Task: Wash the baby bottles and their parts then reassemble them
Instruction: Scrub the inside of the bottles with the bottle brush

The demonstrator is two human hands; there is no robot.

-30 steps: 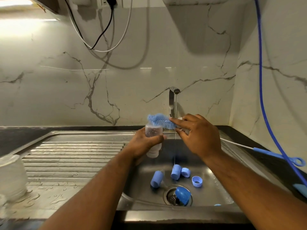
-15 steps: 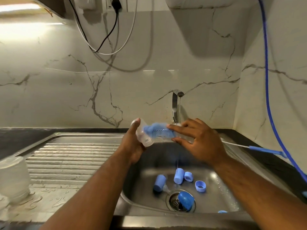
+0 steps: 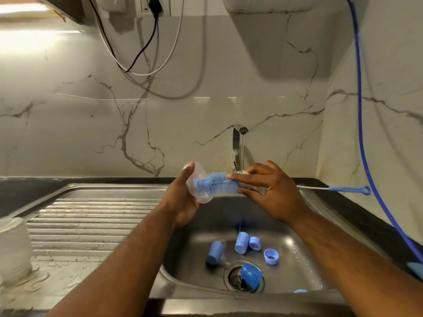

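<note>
Steel sink [image 3: 103, 227], blue caps [image 3: 241, 243] in its basin. Above, the left hand [image 3: 183, 203] grips the bottle [image 3: 198, 195] sideways. The right hand [image 3: 273, 194] pinches the brush [image 3: 214, 184], bristles partly inside. Wet, light plastic, likely slippery: hold round the body. The tap [image 3: 237, 143] runs behind.

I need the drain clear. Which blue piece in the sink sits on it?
The darker blue dome, resting on the drain strainer; the paler caps and rings lie behind it.

Caps [image 3: 241, 245] lie in the sink [image 3: 320, 266], drainboard [image 3: 80, 216] to the left
</note>
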